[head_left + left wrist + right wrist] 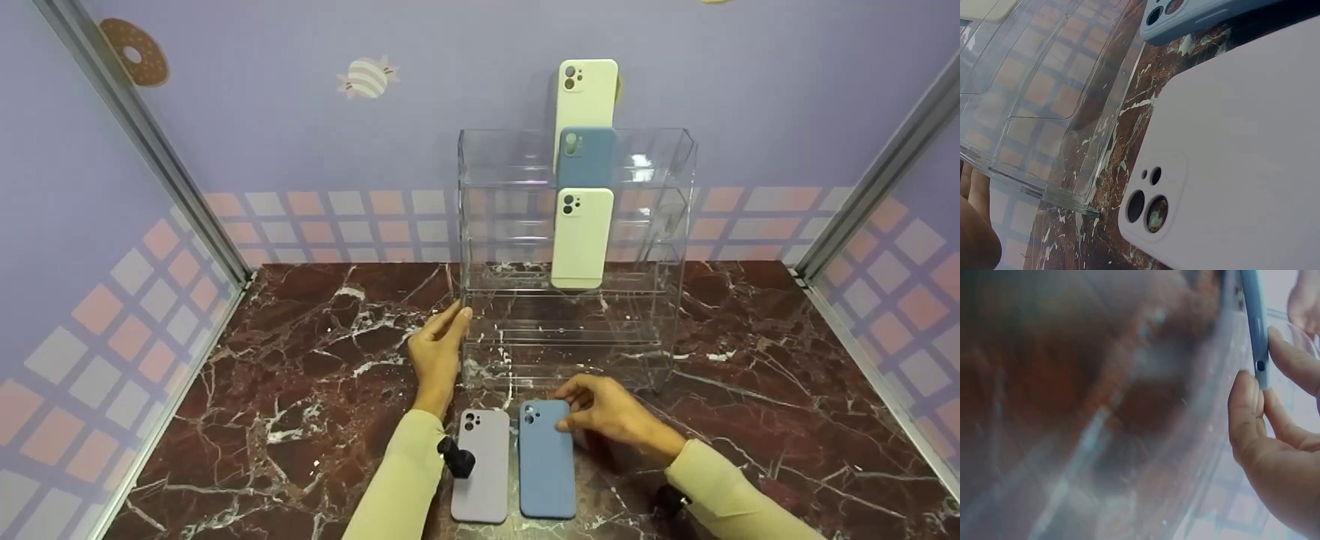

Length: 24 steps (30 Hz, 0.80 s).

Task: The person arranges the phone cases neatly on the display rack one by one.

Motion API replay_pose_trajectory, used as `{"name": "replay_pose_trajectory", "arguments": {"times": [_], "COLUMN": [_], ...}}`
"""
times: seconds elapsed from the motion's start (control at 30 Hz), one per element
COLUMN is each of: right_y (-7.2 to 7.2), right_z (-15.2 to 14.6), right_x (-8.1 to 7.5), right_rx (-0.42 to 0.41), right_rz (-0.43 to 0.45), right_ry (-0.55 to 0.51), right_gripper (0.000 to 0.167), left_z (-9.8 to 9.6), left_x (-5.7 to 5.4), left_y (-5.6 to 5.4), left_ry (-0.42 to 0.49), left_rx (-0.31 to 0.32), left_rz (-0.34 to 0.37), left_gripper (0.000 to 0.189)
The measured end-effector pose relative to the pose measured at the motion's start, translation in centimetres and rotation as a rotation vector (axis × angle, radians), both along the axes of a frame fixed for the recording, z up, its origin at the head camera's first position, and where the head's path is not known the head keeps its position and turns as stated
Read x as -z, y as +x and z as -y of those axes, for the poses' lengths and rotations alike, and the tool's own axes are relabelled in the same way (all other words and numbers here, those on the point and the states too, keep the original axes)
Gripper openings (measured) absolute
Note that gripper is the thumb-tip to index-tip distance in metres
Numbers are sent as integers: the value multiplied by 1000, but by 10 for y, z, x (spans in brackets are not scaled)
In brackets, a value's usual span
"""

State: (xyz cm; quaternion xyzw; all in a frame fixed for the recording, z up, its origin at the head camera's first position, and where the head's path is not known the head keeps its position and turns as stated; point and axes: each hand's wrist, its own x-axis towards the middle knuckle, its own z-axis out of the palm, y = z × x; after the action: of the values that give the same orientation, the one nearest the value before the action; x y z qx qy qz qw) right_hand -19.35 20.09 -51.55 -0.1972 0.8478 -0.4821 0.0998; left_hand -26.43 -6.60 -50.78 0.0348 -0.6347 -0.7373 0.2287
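My right hand (611,409) pinches a blue phone case (547,469) at its upper right edge. In the right wrist view, the thumb and fingertips meet at the edge of that case (1256,326). Left of it lies a pale lilac phone case (484,480), seen close up in the left wrist view with its camera cutouts. My left hand (439,352) touches the left side of a clear, tiered display rack (461,225), fingers fairly straight. One above another on the rack stand a cream case (581,244), a blue case (592,161) and another cream case (592,105).
Dark red marbled tabletop (300,420) spreads under everything. Behind the rack rises a lilac wall (300,135) with printed sweets and checks; side panels stand left and right. A black wrist camera (456,457) on the left sleeve overlaps the lilac case.
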Motion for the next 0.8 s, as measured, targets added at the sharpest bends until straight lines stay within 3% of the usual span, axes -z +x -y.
{"name": "replay_pose_trajectory", "arguments": {"times": [0.27,0.47,0.8], "right_y": [-4,-5,-16], "right_z": [-11,-15,-26], "right_x": [-19,-30,-64], "right_rx": [-7,0,120], "right_rz": [-10,-77,-81], "right_ry": [-88,-96,-189], "right_gripper": [32,28,22], "left_z": [1,1,-1], "left_x": [0,0,-2], "left_y": [1,1,1], "left_ry": [-12,-14,-13], "left_rx": [13,5,-9], "left_rz": [-14,-9,-12], "left_gripper": [26,26,27]}}
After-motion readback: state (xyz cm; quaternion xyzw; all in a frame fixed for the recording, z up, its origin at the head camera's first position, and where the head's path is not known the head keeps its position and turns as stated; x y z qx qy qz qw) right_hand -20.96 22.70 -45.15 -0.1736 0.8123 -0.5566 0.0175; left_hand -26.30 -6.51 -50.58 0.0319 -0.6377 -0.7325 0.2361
